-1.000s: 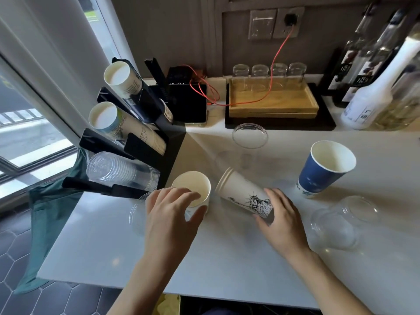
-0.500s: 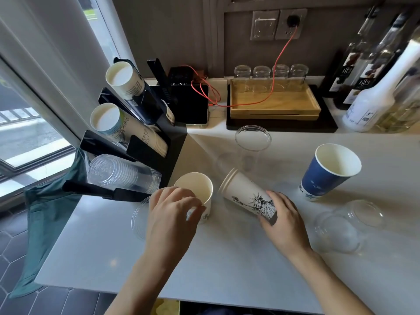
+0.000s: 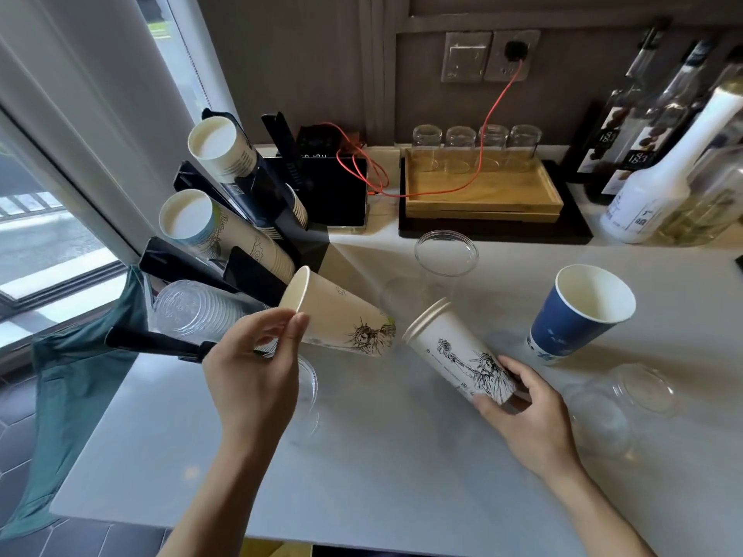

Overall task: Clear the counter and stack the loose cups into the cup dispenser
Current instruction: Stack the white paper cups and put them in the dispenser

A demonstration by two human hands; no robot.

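My left hand grips a cream paper cup by its rim, lifted off the counter and tipped sideways, mouth toward the black cup dispenser. My right hand holds the base of a white statue-print cup, tilted with its mouth up-left. The dispenser holds two rows of paper cups and a row of clear plastic cups. A blue paper cup stands upright to the right. Loose clear plastic cups lie at the back centre, at the right and under my left hand.
A wooden tray with several glasses sits at the back. Bottles crowd the back right corner. A black device with a red cable stands behind the dispenser. A green cloth hangs off the counter's left edge.
My left hand has lifted the cream cup from upright on the counter and tipped it sideways. My right hand has raised the statue-print cup a little.
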